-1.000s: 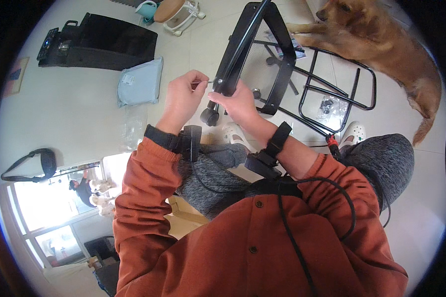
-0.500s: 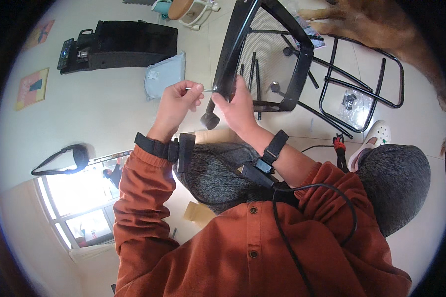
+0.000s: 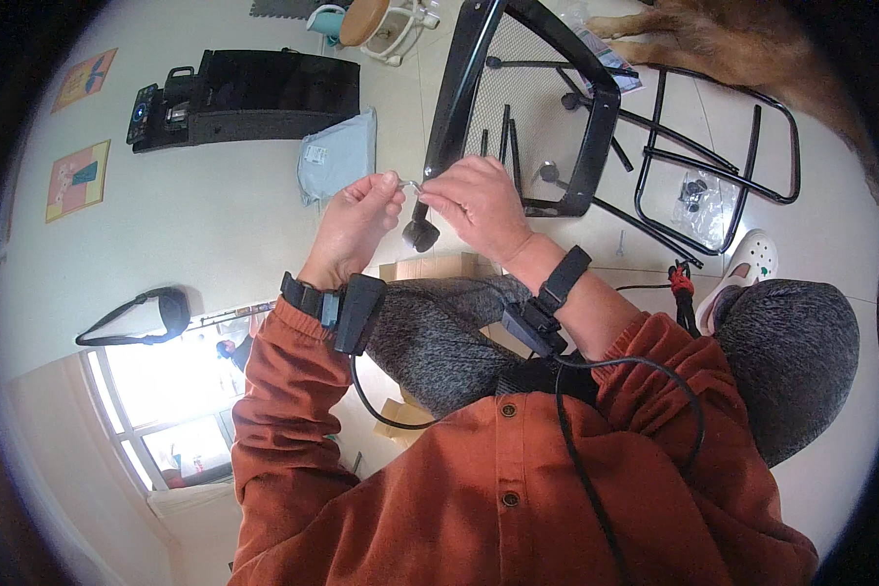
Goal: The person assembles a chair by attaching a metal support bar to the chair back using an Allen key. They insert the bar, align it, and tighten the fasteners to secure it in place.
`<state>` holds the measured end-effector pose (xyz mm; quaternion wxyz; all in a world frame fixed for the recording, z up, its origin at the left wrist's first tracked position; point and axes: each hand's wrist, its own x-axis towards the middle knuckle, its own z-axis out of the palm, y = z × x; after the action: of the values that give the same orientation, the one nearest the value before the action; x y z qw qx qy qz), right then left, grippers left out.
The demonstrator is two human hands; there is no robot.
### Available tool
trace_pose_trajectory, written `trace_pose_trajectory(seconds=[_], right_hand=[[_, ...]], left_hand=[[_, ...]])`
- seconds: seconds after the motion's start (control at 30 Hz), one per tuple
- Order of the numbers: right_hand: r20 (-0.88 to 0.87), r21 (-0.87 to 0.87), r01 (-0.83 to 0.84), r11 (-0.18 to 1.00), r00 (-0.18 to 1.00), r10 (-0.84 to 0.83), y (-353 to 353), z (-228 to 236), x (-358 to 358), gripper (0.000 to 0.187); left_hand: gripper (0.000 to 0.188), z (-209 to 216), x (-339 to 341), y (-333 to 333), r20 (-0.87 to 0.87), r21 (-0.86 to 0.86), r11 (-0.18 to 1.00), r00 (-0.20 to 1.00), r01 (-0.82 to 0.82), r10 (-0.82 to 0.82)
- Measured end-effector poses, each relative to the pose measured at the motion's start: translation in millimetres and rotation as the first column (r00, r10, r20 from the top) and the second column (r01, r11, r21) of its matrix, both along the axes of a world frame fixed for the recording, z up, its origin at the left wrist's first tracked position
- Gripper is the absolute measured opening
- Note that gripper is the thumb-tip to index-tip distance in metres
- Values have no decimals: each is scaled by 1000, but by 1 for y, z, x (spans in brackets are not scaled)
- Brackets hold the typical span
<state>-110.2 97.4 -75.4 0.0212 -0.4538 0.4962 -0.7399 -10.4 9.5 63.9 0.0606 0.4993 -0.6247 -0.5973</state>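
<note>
My left hand [image 3: 354, 225] pinches one end of a thin, bent metal rod, seemingly a hex key [image 3: 410, 184]. The fingertips of my right hand [image 3: 483, 207] close on the rod's other end, so it spans the small gap between my hands. Just beyond them leans a black frame with a mesh panel [image 3: 527, 98]; its near-left tube runs down behind my right fingers. A black caster [image 3: 420, 235] sticks out at the lower end of that tube, below my hands. Whether the rod touches the frame I cannot tell.
Black bent tubing [image 3: 798, 146] lies at the right beside a clear plastic bag [image 3: 705, 210] of dark parts. A brown furry animal [image 3: 752, 59] lies at the far right. A pale grey parcel [image 3: 338, 156] and a black cabinet-like object [image 3: 278, 93] are at the left. Cardboard [image 3: 435, 266] lies near my legs.
My right hand has left the black tube and brought its fingertips to the metal rod. The rod, earlier in my left hand against the tube, is now between both hands.
</note>
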Motion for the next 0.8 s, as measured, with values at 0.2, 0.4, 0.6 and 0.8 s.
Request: trace_pose_trajectory(seconds=[0.2, 0.4, 0.6, 0.8], right_hand=[[-30, 16, -27, 1000, 999, 27, 3, 1, 1, 11], [-15, 52, -49, 997, 999, 50, 1, 4, 3, 11], [108, 64, 68, 996, 991, -75, 5, -9, -4, 13], [664, 4, -156, 988, 739, 114, -9, -26, 8, 19]], left_hand=[[12, -4, -1, 5, 189, -466, 825, 947, 320, -261], [9, 3, -13, 13, 706, -686, -149, 601, 713, -375], [8, 6, -21, 11, 686, -688, 55, 673, 724, -277], [8, -3, -25, 9, 708, -643, 240, 684, 727, -174]])
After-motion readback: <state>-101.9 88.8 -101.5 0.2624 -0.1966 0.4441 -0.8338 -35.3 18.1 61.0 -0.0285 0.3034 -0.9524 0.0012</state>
